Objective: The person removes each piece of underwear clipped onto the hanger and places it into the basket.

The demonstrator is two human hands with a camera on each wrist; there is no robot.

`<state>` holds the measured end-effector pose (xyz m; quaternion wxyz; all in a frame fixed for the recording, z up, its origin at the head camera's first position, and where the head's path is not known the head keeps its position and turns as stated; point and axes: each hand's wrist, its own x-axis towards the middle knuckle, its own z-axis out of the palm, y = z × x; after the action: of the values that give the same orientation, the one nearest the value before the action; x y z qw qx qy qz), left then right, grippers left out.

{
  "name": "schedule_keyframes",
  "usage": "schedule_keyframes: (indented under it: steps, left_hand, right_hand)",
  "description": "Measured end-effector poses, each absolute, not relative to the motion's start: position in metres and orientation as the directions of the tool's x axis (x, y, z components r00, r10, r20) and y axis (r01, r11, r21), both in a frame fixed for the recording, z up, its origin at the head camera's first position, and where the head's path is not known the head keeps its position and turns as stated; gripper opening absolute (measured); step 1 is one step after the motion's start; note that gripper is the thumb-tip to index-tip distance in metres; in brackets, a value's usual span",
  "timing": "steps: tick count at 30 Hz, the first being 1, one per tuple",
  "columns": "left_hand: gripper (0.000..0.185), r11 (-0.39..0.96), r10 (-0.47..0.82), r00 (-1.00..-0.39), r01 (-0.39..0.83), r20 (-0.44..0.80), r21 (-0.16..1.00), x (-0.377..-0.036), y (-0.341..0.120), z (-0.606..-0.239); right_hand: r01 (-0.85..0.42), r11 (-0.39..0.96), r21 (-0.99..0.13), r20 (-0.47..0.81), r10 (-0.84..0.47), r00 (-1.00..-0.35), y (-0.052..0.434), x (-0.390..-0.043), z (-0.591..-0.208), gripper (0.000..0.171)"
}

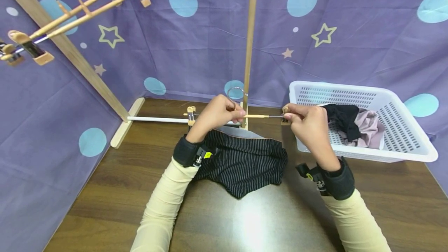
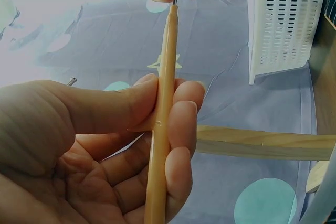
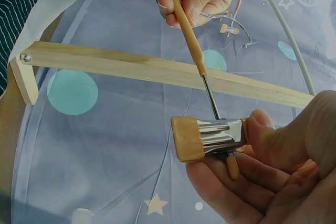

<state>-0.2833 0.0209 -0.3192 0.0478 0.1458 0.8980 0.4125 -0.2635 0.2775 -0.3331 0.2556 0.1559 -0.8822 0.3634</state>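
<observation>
My left hand (image 1: pixel 222 112) grips the wooden bar of a clip hanger (image 2: pixel 167 61) near its middle, thumb on one side and curled fingers on the other. The hanger's metal hook (image 1: pixel 236 88) rises beside that hand. At the bar's right end, my right hand (image 1: pixel 309 121) pinches a wooden-and-metal clip (image 3: pixel 210 137) between thumb and fingers. Another clip (image 1: pixel 191 115) sits at the hanger's left end. Below the hanger, a black striped garment with a grey waistband (image 1: pixel 245 162) lies on the table, its upper left partly hidden by my left wrist.
A white plastic basket (image 1: pixel 413 154) holding black and pinkish fabric (image 1: pixel 369 127) stands to the right. Clip hangers (image 1: pixel 80 14) hang at upper left. A wooden rack post (image 1: pixel 250 30) rises behind my hands, with a white rod (image 1: pixel 157 119) low along the back.
</observation>
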Motion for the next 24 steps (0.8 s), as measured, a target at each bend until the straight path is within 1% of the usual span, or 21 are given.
schedule_keyframes:
  steps: [7,13,18,24]
  left_hand:
    - [0.022,0.629,0.301,-0.953,0.211,0.016,0.748,-0.284,0.022,-0.320]
    - [0.023,0.606,0.355,-0.935,0.220,-0.012,0.764,-0.290,0.023,-0.317]
    - [0.023,0.636,0.383,-0.922,0.218,-0.057,0.740,-0.292,0.025,-0.311]
    - [0.023,0.698,0.357,-0.925,0.170,-0.131,0.696,-0.289,0.028,-0.301]
  right_hand:
    - [-0.462,0.683,-0.566,0.524,-0.135,-0.841,0.282,-0.264,-0.331,0.015]
    - [-0.460,0.689,-0.561,0.498,-0.163,-0.852,0.285,-0.266,-0.330,0.013]
    - [-0.453,0.681,-0.576,0.468,-0.180,-0.865,0.288,-0.268,-0.329,0.015]
    - [-0.422,0.667,-0.614,0.396,-0.202,-0.896,0.294,-0.271,-0.328,0.020]
